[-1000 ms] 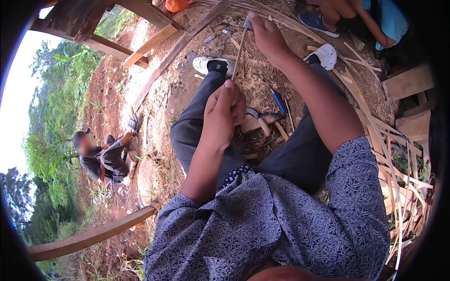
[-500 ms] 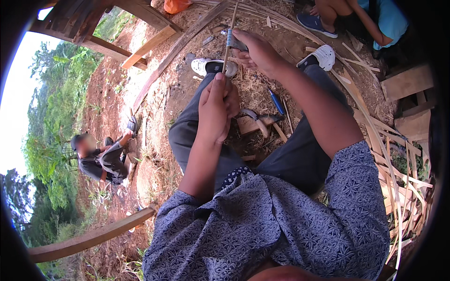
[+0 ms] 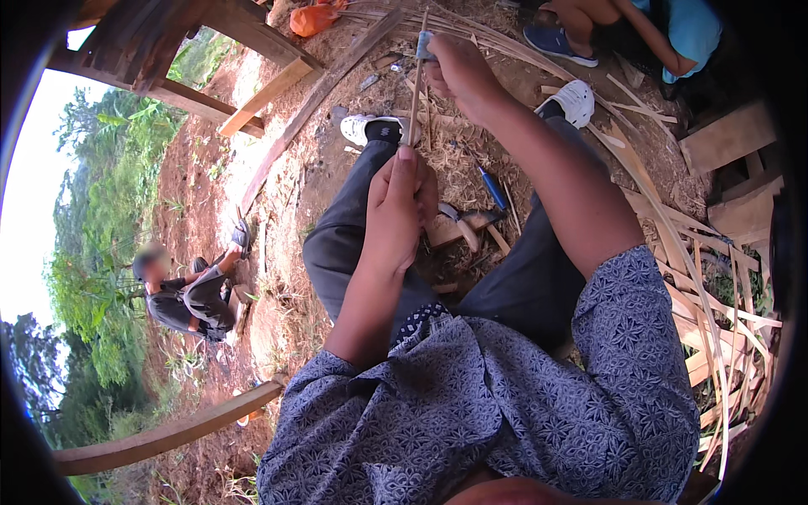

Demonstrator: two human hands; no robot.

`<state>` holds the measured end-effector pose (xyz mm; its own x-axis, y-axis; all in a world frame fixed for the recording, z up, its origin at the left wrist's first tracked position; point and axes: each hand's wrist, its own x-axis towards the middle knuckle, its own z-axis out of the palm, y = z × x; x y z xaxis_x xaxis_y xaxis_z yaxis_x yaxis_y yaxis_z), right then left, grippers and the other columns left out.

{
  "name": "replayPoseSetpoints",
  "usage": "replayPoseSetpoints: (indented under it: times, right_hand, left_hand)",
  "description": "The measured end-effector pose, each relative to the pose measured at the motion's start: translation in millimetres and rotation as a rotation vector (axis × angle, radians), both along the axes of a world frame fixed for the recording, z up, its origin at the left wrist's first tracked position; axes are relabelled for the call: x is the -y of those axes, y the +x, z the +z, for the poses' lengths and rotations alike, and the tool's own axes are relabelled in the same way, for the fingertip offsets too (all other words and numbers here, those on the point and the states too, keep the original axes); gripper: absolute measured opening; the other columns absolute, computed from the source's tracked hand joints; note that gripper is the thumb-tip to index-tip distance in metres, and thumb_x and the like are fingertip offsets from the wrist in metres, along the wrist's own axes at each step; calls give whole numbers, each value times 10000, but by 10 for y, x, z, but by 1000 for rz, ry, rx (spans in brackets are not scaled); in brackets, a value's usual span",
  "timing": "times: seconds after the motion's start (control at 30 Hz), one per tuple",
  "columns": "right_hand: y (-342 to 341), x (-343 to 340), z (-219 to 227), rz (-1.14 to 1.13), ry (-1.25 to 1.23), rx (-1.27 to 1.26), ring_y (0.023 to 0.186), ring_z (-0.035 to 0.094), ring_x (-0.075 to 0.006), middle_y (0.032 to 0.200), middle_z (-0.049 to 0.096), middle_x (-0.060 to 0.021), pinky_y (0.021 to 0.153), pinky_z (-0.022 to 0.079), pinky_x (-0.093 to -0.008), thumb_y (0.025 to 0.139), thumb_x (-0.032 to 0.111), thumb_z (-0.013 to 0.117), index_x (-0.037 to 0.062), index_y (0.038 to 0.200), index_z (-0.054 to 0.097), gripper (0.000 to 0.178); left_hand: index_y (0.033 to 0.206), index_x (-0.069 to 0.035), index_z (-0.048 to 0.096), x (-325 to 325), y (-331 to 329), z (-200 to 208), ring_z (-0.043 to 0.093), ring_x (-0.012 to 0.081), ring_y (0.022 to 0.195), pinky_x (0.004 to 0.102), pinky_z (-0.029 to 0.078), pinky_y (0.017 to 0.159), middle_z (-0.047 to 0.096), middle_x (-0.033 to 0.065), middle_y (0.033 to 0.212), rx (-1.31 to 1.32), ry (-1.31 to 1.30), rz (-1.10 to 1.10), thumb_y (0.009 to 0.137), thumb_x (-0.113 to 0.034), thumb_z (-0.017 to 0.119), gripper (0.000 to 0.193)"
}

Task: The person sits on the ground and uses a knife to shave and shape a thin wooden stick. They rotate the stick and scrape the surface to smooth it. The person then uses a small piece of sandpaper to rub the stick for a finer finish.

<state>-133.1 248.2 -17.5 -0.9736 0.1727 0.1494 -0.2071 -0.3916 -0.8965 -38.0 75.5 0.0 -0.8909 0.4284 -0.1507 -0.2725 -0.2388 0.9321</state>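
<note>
Ground (image 3: pixel 313 181), head view: soil with shavings (image 3: pixel 450 156).
Left hand (image 3: pixel 397 195): fingers closed round the stick (image 3: pixel 415 101), low down.
Right hand (image 3: pixel 461 76): fingers clamped on a blue pad (image 3: pixel 423 45) against it.
Stick: between both hands; seemingly already slim, what remains unclear.

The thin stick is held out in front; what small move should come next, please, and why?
Probably slide the pale blue piece along the thin stick toward the left hand: the right hand pinches it near the far end, while a bare stretch lies between the hands.
</note>
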Motion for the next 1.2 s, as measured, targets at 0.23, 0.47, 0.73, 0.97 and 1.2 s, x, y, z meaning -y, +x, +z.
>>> replayPoseSetpoints:
  times: [0.23,0.47,0.73,0.97,1.2]
  right_hand:
    - [-205,-332,-9,-147,104,59,423,267,-58,524,311,55,425,228,-267,952,244,446,139,675,419,297]
    - [-197,-242,-90,-93,87,47,441,257,-51,559,321,68,436,216,-269,948,215,464,146,722,407,243]
    - [-171,-185,-69,-47,39,23,431,248,-57,559,320,65,427,199,-270,945,210,458,152,704,412,252]
    - [-3,57,-84,-39,48,49,423,236,-45,536,316,65,409,184,-261,944,196,452,151,703,412,248]
    - [191,399,-315,-47,269,-193,429,259,-59,558,359,50,418,213,-263,937,257,478,144,687,423,279]
  left_hand:
    - [718,-162,384,-46,87,36,268,69,462,242,209,429,327,-54,587,-56,-48,-57,1049,-351,428,383]
    - [723,-162,383,-116,-16,-2,281,65,469,235,217,430,322,-60,592,-22,-48,-31,1048,-344,431,375]
    - [733,-151,382,-147,28,-43,271,63,482,247,222,442,314,-59,602,-15,-38,-80,1054,-336,416,372]
    - [757,-144,394,-145,-46,-108,285,63,485,245,220,424,342,-47,617,-7,-47,-46,1055,-334,411,354]
    - [739,-145,385,-196,-222,-63,281,68,479,243,221,425,344,-41,611,-24,-44,42,1050,-318,428,358]
